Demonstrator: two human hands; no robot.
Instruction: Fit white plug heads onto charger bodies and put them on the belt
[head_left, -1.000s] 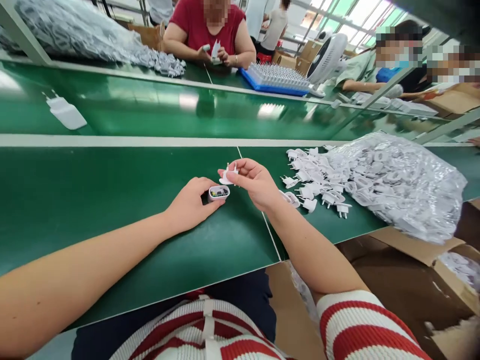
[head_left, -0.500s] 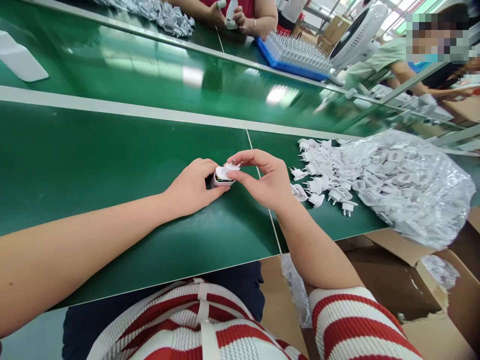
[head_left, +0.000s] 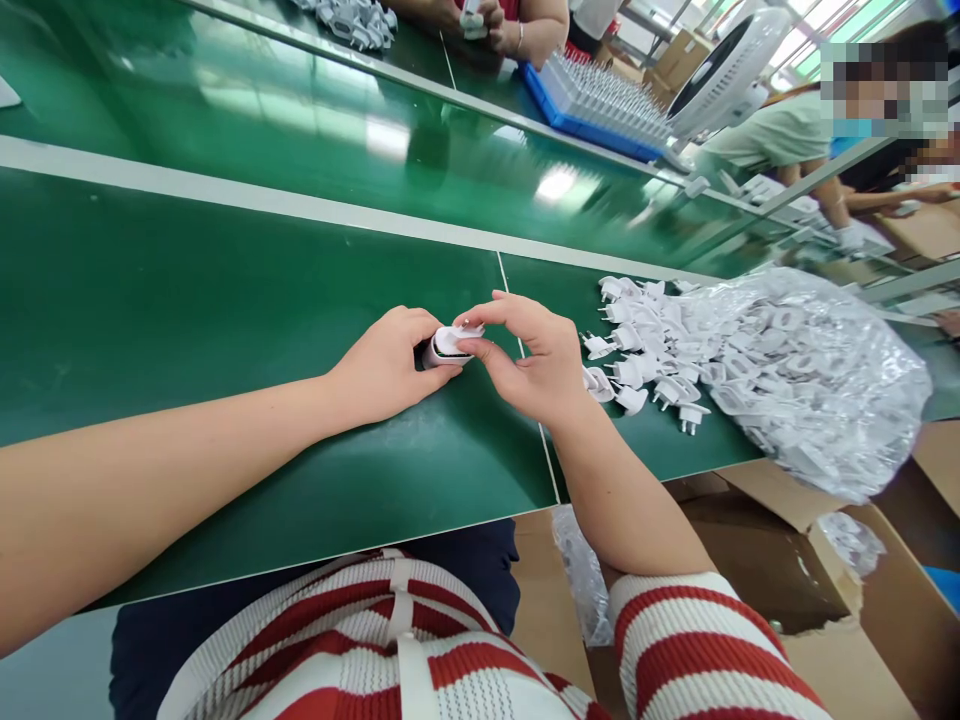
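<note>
Shining white and pronged, a plug cap (head_left: pixel 453 340) is pinched between thumb and fingertips of the right hand (head_left: pixel 540 357), that grip nearly closed. The cap is set over the mouth of a white oval housing (head_left: pixel 430 358), a dark strip (head_left: pixel 444 353) showing between the two. The housing is clasped by the left hand (head_left: pixel 381 368), its grip held at the housing's width, on or just above the green worktop (head_left: pixel 225 310). Rightward, loose plug pieces (head_left: pixel 634 370) are strewn beside a clear plastic bag (head_left: pixel 817 385)

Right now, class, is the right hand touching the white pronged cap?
Touching. The head view shows it: the right hand has its fingers pinching the white pronged cap.
</note>
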